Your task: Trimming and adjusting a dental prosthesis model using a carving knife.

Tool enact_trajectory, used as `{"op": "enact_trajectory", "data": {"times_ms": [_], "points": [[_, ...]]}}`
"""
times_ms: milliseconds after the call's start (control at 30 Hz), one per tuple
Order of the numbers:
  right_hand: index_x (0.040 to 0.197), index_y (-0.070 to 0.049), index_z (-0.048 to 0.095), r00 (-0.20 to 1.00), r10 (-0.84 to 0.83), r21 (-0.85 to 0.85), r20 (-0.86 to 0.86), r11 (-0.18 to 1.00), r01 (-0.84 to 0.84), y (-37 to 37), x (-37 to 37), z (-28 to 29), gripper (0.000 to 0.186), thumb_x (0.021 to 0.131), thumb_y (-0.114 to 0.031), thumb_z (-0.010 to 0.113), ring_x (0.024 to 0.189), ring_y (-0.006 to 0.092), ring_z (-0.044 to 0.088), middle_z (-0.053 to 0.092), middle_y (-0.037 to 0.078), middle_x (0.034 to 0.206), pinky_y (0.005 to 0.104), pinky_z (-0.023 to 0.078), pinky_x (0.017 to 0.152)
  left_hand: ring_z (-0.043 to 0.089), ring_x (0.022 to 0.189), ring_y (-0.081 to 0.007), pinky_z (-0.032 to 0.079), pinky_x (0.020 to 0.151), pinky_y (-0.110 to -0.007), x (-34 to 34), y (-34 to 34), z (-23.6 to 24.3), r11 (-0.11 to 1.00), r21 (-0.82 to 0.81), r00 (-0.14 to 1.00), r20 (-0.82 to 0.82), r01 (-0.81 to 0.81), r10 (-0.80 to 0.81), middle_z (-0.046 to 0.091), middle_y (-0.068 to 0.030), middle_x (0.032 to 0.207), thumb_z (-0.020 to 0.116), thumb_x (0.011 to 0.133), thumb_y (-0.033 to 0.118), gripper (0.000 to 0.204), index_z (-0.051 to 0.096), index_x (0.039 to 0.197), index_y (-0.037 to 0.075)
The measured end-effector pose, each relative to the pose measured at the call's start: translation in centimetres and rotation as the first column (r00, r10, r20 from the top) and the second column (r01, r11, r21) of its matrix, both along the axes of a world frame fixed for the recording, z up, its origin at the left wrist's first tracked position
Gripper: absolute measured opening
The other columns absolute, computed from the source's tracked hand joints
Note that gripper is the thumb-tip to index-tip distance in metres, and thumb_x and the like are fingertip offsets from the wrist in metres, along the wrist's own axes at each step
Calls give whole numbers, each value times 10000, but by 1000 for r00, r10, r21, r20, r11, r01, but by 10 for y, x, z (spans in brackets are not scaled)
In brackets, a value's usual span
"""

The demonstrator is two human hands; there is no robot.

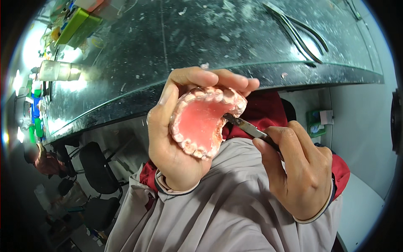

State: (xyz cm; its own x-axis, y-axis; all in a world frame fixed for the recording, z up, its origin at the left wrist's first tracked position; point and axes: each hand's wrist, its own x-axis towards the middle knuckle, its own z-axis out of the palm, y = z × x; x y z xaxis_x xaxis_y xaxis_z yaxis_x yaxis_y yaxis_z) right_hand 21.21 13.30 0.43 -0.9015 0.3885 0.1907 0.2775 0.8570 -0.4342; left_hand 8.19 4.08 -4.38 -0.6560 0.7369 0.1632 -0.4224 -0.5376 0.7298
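Near the dark counter [130,46], left hand [163,145] cups the denture [197,119]; right hand [300,170] holds the knife [252,129] against its edge, seemingly trimming; next move needs light pressure.

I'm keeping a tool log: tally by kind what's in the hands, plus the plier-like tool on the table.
Dental piece, left hand: 1
Metal-bladed tool, right hand: 1
Plier-like tool, table: 1
Total: 3
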Motion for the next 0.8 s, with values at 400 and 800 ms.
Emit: {"op": "enact_trajectory", "data": {"times_ms": [400, 800], "points": [[857, 0, 563, 999, 39, -133, -19, 990, -41, -18, -48, -11, 111, 851, -107, 594, 472, 271, 525, 546, 113, 642, 328, 364, 411, 609, 796, -230, 471, 743, -313, -44, -9, 21, 940, -209, 914, -364, -268, 179, 589, -210, 942, 426, 841, 288, 410, 506, 1027, -68], [775, 22, 489, 977, 152, -748, -149, 629, -212, -10, -75, -45, 227, 922, -149, 512, 392, 209, 427, 498, 85, 541, 302, 332, 415, 600, 800, -351, 496, 753, -440, -74, -18, 0, 969, -183, 938, -334, -163, 95, 532, -169, 807, 290, 906, 284, 312, 457, 867, 23]]}}
